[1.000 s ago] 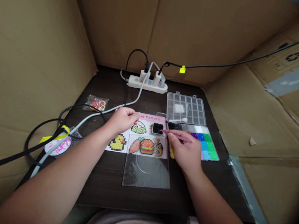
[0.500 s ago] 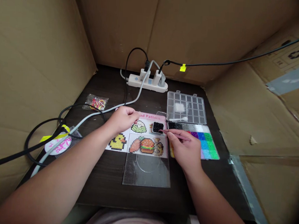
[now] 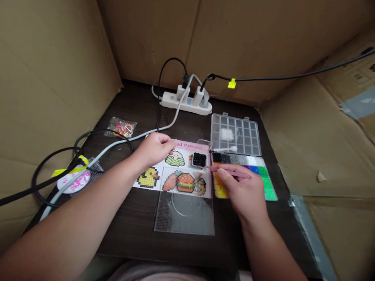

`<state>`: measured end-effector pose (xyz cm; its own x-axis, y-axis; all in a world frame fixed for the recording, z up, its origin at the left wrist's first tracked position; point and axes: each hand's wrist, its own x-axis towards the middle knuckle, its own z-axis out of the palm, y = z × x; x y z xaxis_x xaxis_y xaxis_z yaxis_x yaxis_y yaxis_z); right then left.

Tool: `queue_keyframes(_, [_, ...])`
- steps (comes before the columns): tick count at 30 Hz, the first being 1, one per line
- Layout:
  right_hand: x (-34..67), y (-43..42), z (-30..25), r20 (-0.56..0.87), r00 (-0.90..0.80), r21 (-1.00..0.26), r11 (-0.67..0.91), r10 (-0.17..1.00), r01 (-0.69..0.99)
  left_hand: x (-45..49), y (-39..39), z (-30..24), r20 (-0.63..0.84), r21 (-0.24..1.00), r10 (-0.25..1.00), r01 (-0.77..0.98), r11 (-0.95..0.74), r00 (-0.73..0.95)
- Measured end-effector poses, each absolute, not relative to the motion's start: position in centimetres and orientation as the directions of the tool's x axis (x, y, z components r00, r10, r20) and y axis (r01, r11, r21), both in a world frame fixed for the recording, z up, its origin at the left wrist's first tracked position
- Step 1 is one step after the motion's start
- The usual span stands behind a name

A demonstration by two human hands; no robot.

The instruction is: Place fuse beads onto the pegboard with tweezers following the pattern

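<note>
Pink tweezers [image 3: 232, 172] are pinched in my right hand [image 3: 243, 187], which is closed over the right side of the work area. Their tip points left, close to the lower right corner of a small tray of black beads [image 3: 199, 159]. That tray sits on the printed bead pattern sheet [image 3: 176, 173]. My left hand [image 3: 157, 149] is closed at the top left of the sheet, thumb against fingers; whatever it pinches, if anything, is too small to make out. A clear pegboard [image 3: 185, 222] overlaps the sheet's lower part.
A bead box [image 3: 269, 184] with coloured compartments lies at right, its lid [image 3: 253, 137] folded back with a white scoop [image 3: 229, 149] in it. Behind stands a power strip [image 3: 186, 103]. Cables cross the left side, near a bag of colourful bits [image 3: 121, 128]. Cardboard walls surround the table.
My right hand has moved right, and the tweezers' tip has shifted from over the black beads to the tray's lower right edge. The left hand stays in place.
</note>
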<state>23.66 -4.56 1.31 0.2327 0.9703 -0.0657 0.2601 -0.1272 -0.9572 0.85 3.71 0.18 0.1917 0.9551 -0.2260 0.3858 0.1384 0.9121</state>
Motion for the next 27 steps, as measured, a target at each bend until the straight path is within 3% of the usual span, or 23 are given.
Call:
queue_keyframes(5, [24.3,-4.8,2.4,-0.115,0.091,-0.902,-0.142,0.989,0.409,0.8,3.8,0.1,-0.225,0.918,0.954,0.372,0.139,0.197])
queue_keyframes(9, [24.1,-4.9,2.9,-0.15,0.037,-0.892,-0.152,0.988,0.426,0.9,3.7,0.4,-0.217,0.92,0.955,0.369,0.132,0.2])
queue_keyframes(27, [23.9,-4.9,3.0,-0.202,-0.006,-0.868,-0.176,0.979,0.465,0.9,3.6,0.2,-0.209,0.919,0.959,0.374,0.125,0.193])
